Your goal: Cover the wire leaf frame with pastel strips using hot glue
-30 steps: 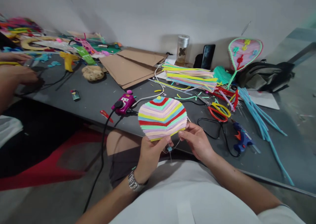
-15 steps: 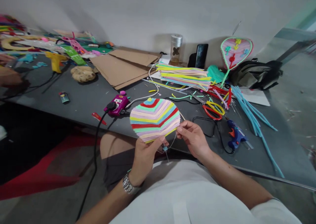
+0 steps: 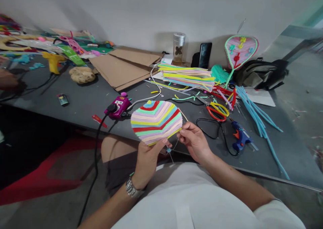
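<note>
My left hand (image 3: 147, 158) grips the lower edge of a striped, rounded fan-shaped piece (image 3: 156, 121) made of colourful pipe cleaners, held above my lap at the table's near edge. My right hand (image 3: 195, 143) pinches the piece's right lower edge, fingers closed on it and on a thin wire. A small blue bead (image 3: 168, 150) on thin wire dangles below the piece between my hands. A watch sits on my left wrist.
On the grey table (image 3: 85, 102): a purple power strip (image 3: 119, 106), red-yellow scissors (image 3: 218, 111), a blue glue gun (image 3: 239, 137), a stack of pipe cleaners (image 3: 188, 76), long blue pipe cleaners (image 3: 257, 114), cardboard (image 3: 123, 67), a jar (image 3: 178, 47), a phone (image 3: 205, 55), a finished fan (image 3: 239, 50). Another person's hand (image 3: 8, 80) is at far left.
The view has shifted slightly, so everything sits a little further left and up. Both hands keep their hold on the striped piece, with the right fingers shifting slightly along its edge.
</note>
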A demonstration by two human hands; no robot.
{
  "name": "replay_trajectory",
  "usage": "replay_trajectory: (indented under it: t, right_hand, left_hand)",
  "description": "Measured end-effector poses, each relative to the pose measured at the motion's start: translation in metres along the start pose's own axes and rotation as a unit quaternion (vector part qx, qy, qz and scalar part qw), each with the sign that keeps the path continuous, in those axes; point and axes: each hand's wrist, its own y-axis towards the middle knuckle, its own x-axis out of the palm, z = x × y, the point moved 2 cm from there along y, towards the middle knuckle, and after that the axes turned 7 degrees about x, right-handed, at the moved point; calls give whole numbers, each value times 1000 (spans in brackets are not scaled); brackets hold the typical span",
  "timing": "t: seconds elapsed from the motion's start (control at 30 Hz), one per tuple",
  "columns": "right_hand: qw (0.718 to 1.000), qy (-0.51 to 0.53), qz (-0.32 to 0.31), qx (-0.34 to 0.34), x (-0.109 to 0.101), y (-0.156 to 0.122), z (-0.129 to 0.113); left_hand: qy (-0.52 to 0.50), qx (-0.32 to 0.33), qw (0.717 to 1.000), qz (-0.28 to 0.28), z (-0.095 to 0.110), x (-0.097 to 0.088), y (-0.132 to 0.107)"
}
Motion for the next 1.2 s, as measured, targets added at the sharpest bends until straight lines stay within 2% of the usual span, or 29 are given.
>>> replay_trajectory:
  t: [0.37,0.57,0.9,1.07,1.2]
  right_hand:
    - [999,12,10,-49,0,2,9]
    - [998,9,15,-56,1,2,10]
    - [998,7,5,-62,2,2,8]
    - [998,-1,-6,-55,1,2,7]
    - [998,-12,-12,-60,0,2,5]
  left_hand:
    - [1,-8,1000,-1,-2,2,-2]
    - [9,-25,1000,12,-1,4,-2]
    - [14,-17,1000,1,-4,2,-3]
    - [-18,-39,999,2,-5,4,-1]
    - [-130,-78,988,20,-3,9,1]
